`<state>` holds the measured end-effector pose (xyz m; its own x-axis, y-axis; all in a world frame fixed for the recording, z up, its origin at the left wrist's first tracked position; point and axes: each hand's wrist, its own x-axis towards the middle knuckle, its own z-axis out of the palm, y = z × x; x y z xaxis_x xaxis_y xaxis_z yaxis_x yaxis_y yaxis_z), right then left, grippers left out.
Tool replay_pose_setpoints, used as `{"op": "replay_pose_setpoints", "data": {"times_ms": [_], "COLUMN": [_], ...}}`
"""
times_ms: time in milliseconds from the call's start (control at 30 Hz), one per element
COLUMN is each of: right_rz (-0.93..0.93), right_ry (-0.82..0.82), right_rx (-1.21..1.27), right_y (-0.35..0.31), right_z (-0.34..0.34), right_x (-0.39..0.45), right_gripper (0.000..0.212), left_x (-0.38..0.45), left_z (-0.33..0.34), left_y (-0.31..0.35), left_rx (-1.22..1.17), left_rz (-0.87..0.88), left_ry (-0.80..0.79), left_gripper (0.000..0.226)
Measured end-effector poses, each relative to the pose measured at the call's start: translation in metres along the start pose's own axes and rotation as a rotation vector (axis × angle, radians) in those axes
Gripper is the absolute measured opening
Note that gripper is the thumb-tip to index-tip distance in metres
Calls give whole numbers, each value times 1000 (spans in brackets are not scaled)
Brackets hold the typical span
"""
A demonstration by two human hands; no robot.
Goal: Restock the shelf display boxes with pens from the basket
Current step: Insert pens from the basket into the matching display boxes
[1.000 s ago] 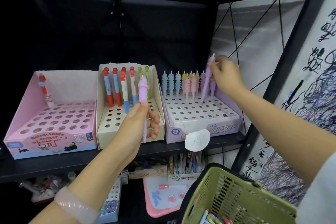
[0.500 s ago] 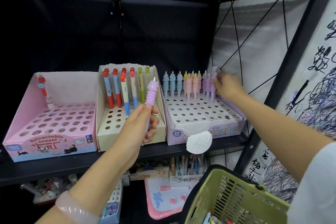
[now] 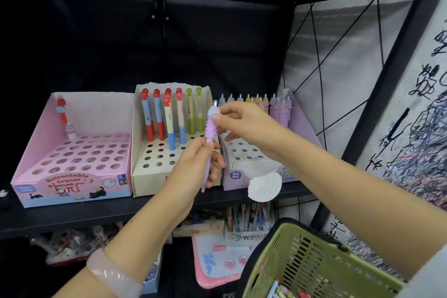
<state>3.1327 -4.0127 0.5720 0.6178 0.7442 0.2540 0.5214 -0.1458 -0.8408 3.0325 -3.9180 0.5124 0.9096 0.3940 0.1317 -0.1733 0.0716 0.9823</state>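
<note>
Now, pen: a purple ribbed pen (image 3: 211, 128) stands nearly upright between my two hands, in front of the shelf boxes.
Left hand: my left hand (image 3: 198, 167) curls round the pen's lower barrel, thumb and fingers wrapped on it.
Right hand: my right hand (image 3: 244, 122) pinches the pen's ribbed top between thumb and forefinger.
Behind the grip: a cream box (image 3: 154, 159) with red, blue and green pens standing in its back rows.
Right of the grip: a lilac box (image 3: 256, 167), partly hidden by my right forearm, pastel pens lined along its back.
Left of the grip: a pink box (image 3: 72, 164) holding one red-topped pen in its far corner.
Below the grip: the green basket (image 3: 319, 266) at the lower right, a few pens showing inside.
</note>
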Motion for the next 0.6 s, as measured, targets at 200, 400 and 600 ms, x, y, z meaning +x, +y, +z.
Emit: {"op": "replay_pose_setpoints", "data": {"times_ms": [200,400,600], "right_rz": [15,33,99], "right_ry": [432,742,746], "right_rx": [93,-588,-737], "right_y": [-1,41,66], "right_z": [-33,-105,-118], "right_x": [14,12,11], "right_gripper": [13,28,29], "left_x": [-4,-3,-1], "left_z": [-9,-15,-17], "left_y": [7,15,9], "left_rx": [218,396,412], "left_rz": [145,226,229], "left_ry": [15,5,6], "left_gripper": [24,30,30]}}
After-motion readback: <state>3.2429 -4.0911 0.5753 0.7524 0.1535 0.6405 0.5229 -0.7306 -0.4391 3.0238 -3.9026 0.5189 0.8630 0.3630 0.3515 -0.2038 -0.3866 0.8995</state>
